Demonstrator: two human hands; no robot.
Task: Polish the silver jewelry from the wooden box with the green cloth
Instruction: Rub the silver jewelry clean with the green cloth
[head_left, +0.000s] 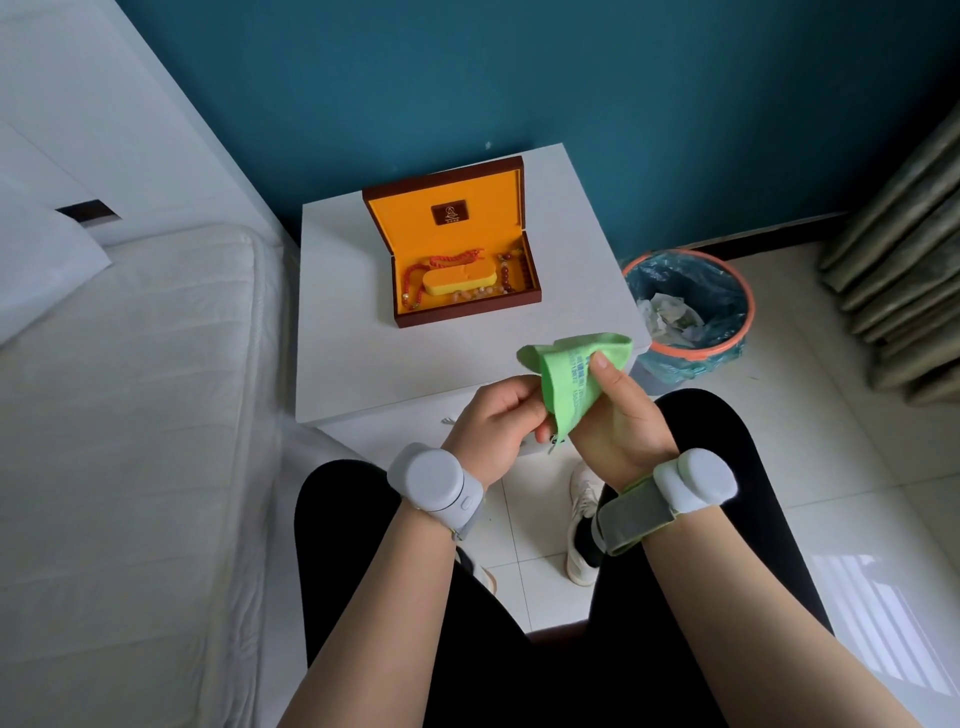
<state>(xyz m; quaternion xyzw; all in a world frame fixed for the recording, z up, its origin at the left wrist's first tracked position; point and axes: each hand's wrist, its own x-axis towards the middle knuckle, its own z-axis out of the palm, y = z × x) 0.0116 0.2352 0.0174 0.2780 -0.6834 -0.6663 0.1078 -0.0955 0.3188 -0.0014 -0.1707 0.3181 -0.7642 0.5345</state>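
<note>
The wooden box (467, 312) stands open on the white bedside table (353, 364), lid up, its lining orange, with red and amber bead strings around an orange cushion. In front of the table, above my knees, my right hand (618, 415) grips the green cloth (569, 384), thumb pressed on top. My left hand (493, 421) is curled against the cloth's lower edge and pinches something small there. A thin silver piece (555, 442) peeks out below the cloth between both hands; most of it is hidden.
A bed with a white mattress (130, 415) runs along the left. A bin (691, 312) with a blue liner and orange rim stands right of the table. Curtains (904, 291) hang at the far right. My legs and white shoes (584, 525) are on the tiled floor.
</note>
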